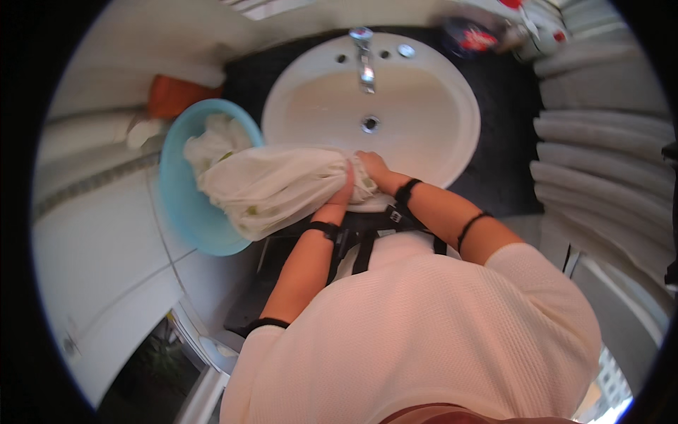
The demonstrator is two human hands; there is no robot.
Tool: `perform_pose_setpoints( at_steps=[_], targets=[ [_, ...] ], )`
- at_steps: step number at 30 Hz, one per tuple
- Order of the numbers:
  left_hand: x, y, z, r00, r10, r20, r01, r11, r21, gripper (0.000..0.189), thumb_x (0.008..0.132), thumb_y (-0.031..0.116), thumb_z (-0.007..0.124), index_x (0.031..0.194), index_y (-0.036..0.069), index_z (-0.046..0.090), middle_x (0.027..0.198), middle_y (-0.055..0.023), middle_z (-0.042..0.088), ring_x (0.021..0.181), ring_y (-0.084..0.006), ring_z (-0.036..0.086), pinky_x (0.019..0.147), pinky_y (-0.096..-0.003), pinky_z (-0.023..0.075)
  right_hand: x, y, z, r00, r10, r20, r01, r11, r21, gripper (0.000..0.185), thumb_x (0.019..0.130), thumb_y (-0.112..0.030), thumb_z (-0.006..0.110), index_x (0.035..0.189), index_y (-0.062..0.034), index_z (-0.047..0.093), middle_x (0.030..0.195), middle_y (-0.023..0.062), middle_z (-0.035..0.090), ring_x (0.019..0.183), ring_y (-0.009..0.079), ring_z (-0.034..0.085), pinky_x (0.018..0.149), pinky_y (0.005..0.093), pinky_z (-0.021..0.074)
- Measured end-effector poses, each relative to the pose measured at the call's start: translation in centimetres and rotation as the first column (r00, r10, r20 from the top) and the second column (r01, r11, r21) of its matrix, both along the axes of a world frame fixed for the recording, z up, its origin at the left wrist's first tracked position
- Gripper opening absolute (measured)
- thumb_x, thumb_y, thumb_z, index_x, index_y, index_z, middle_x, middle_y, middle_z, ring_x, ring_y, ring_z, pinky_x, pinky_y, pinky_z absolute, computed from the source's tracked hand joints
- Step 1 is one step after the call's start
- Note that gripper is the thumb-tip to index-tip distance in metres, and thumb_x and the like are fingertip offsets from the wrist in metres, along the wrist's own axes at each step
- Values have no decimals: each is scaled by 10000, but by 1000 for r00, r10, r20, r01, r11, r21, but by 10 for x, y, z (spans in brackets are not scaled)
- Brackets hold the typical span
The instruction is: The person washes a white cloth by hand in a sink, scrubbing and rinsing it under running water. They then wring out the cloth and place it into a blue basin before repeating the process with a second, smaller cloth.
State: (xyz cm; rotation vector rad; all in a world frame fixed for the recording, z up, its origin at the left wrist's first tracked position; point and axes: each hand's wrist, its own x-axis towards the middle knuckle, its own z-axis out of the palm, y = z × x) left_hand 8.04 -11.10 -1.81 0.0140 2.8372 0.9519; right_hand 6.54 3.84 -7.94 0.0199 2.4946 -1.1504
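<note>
A white cloth with small green patches is bunched between both my hands over the front rim of a white oval sink. My left hand grips the cloth a little way from its gathered end. Closer to that end, my right hand is closed around the fabric. The rest of the cloth stretches left and droops into a light blue plastic basin beside the sink. Parts of my fingers are hidden by the folds. In the sink, the drain is uncovered and no standing water shows.
A chrome faucet stands at the sink's back rim. On the black countertop, a dark container with a red label sits at the back right. An orange object is behind the basin. Pale folded curtain-like material hangs at the right.
</note>
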Motion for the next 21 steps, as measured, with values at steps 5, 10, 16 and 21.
perform_pose_setpoints(
  at_steps=[5,10,16,21],
  targets=[
    [-15,1,37,998,56,31,-64,891,450,576,1014,517,488,1306,43,634,1356,-192,635,1275,-394,563,1136,-456,389,-23,15,37,989,-91,112,106,985,-134,290,950,-279,568,1037,-24,678,1013,274,713,953,459,690,817,513,542],
    [-50,-42,179,770,-63,-635,34,998,-58,446,1011,456,560,1195,71,689,1212,-131,700,1135,-352,628,1035,-438,468,-78,-21,157,969,-227,-102,129,808,-575,264,955,-232,566,1075,-28,686,1003,218,735,930,318,709,843,416,542],
    [-88,-182,275,866,463,-189,-54,463,885,505,1012,495,609,1308,86,620,1298,-121,655,1169,-270,628,1033,-418,473,-137,-165,273,983,-149,105,167,502,-849,383,994,-314,517,1121,11,674,1104,147,724,1009,273,669,903,407,526],
    [-52,-287,234,815,142,562,-567,-11,824,696,993,560,606,1469,65,491,1424,-157,575,1267,-281,592,1069,-446,467,-140,-203,259,886,299,-354,-273,954,123,474,981,-342,526,1248,31,645,1228,251,683,1145,400,648,961,455,499]
  ],
)
